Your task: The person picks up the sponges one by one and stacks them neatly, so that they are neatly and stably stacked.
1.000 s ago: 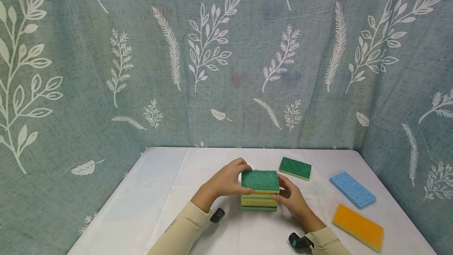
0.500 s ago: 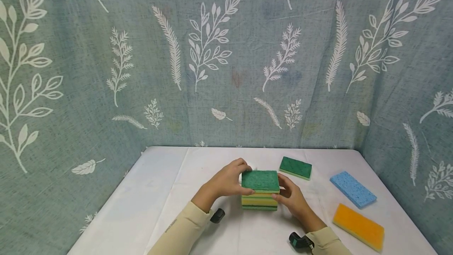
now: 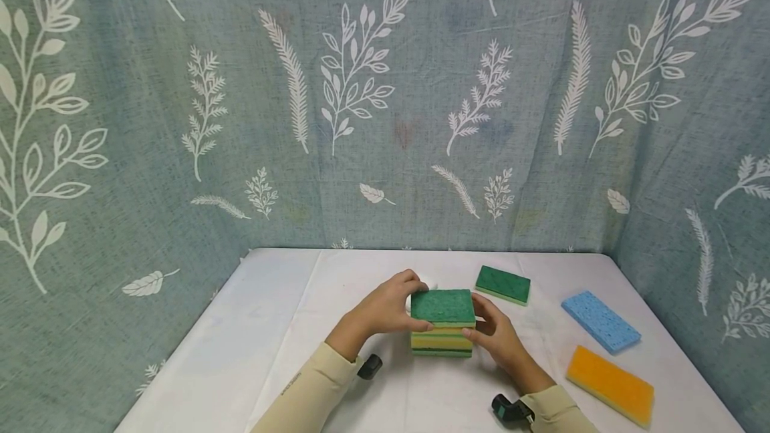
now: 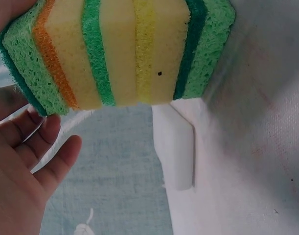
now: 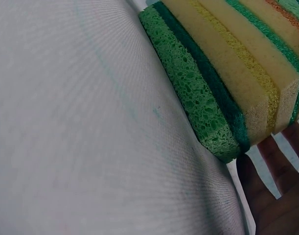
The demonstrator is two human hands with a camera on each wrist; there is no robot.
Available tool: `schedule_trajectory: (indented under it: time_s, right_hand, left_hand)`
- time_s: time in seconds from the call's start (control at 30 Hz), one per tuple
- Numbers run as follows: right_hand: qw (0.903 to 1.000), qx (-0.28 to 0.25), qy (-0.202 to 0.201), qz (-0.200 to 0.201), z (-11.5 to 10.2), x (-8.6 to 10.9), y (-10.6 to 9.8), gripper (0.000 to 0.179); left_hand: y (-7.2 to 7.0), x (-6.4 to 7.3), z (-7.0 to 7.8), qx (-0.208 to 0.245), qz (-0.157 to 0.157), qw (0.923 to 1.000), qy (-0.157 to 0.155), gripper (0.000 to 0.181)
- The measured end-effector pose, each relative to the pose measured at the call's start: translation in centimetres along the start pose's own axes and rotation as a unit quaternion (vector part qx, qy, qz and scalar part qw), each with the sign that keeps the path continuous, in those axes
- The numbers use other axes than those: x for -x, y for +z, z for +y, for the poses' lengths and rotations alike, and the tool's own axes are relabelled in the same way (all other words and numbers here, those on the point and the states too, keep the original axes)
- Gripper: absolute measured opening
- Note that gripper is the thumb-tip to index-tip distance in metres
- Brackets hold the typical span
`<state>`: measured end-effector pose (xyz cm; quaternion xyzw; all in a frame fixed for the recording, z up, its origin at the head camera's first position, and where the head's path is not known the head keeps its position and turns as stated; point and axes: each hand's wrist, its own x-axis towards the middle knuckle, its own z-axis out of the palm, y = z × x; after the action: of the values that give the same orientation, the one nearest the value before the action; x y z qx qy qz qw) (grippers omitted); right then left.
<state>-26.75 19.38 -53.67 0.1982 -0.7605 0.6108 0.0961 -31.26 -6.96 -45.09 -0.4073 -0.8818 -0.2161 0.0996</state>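
Next to nothing has moved since the earlier frames: hands and sponges match their former places, and only a bit more of the white block [image 3: 429, 282] shows behind the stack [image 3: 442, 341].

The stack stands upright on the white table [image 3: 289, 353], right of its middle. With the stack as the clock's centre, as the head view shows it, the left hand [image 3: 387, 306] is at 9 o'clock, half curled, pinching the top sponge [image 3: 442, 307] with the thumb along its near edge and fingers at its far corner. The right hand [image 3: 492, 331] is at 3 o'clock, half curled too, gripping the stack with the thumb near the front corner and fingers along the side.

Five two-layer sponges lie flat in the stack; the top one is dark green side up. The white block is at about 11 o'clock; I cannot tell whether it touches the stack. A green sponge [image 3: 503, 284] lies at 2 o'clock, a blue sponge [image 3: 601, 321] at 3 and an orange sponge [image 3: 610, 386] at 4, each apart from the stack. A leaf-print curtain [image 3: 415, 85] hangs at 12.
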Motion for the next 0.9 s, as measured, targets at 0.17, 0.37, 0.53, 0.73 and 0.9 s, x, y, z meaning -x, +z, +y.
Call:
schedule_trajectory:
  time_s: [0.17,0.37,0.53,0.73,0.9]
  right_hand:
    - [0.9999,0.012,0.003,0.005,0.1,-0.2,0.0,0.071]
    - [1.0000,0.008,-0.001,0.004,0.2,-0.1,0.0,0.070]
    - [1.0000,-0.006,-0.002,0.006,0.3,0.0,-0.1,0.069]
    - [1.0000,0.002,0.002,0.001,0.3,0.0,0.0,0.070]
    - [1.0000,-0.001,0.003,-0.004,-0.5,0.1,-0.3,0.071]
  left_hand:
    - [0.1,0.2,-0.1,0.017,-0.005,0.9998,-0.009,0.073]
    - [0.5,0.6,-0.4,0.044,-0.029,0.9979,-0.038,0.089]
    - [0.9,1.0,-0.7,0.077,-0.027,0.9950,-0.059,0.093]
    - [2.1,1.6,-1.0,0.155,-0.010,0.9838,-0.091,0.092]
    - [2.6,2.2,-0.8,0.218,0.024,0.9687,-0.116,0.091]
